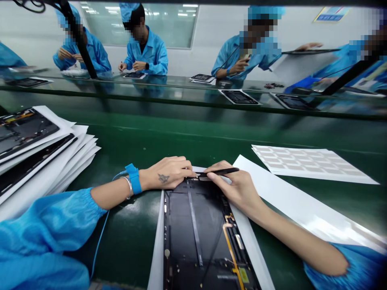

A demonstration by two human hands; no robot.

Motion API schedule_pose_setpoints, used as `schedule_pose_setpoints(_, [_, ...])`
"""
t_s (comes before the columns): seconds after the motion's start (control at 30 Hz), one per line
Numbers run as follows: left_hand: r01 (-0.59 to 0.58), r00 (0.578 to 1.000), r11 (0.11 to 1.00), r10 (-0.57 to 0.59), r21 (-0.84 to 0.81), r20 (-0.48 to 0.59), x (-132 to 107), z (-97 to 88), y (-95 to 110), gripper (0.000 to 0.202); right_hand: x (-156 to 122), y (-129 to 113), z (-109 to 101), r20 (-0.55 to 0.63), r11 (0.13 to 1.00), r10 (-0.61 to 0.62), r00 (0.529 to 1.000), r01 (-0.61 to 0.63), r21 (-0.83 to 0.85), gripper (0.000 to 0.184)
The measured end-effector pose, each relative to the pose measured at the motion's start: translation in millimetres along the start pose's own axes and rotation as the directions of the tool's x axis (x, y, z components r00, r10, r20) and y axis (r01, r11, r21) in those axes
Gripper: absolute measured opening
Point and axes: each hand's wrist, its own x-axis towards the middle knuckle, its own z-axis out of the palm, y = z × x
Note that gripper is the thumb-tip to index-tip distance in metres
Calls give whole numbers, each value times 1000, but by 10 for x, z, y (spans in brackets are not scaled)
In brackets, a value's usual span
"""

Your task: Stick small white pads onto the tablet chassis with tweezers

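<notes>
An opened tablet chassis (199, 233) lies face down on a white sheet (157, 249) in front of me, its dark inner panels and an orange flex cable showing. My left hand (169, 173) rests at the chassis's far edge, fingers curled and pressed down on it. My right hand (234, 185) is closed on black tweezers (219, 172), whose tip touches the far edge right beside my left fingertips. A blue wrist strap (133, 178) with a cord circles my left wrist.
A stack of tablet chassis on white sheets (39, 149) sits at the left. A sheet of small pads (305, 161) and a long white sheet (302, 209) lie at the right. Several people in blue coats work across the green belt (181, 133).
</notes>
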Motion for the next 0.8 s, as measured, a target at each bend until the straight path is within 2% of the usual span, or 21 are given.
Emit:
schedule_pose_setpoints(0.13, [7,1000,1000,-7,-2,5,5,5,-7,33,4,1,19,-26,999,49,998,-48,6,25])
schedule_pose_setpoints(0.23, [32,999,999,-32,-24,17,26,-1,23,31,18,-15,-10,8,996,75,997,-76,43,30])
schedule_pose_setpoints(0.33, [47,999,998,-46,-42,20,47,-7,75,29,0,1,-99,39,974,200,979,-203,101,37])
schedule_pose_setpoints(0.4, [50,999,998,-50,-42,20,52,-6,102,29,-35,54,-171,-26,932,337,941,-330,152,38])
schedule_pose_setpoints(0.5, [34,999,999,-33,-36,22,49,3,112,33,-92,160,-249,-128,835,525,841,-480,269,41])
schedule_pose_setpoints(0.6, [6,999,1000,-5,-16,34,46,15,96,39,-110,212,-272,-118,759,622,774,-560,332,48])
schedule_pose_setpoints(0.67, [0,999,1000,0,-6,45,46,21,85,40,-99,201,-270,-102,741,643,759,-582,336,52])
schedule_pose_setpoints(0.8, [6,998,1000,-6,2,62,48,20,83,39,-76,144,-263,-66,738,642,764,-591,326,54])
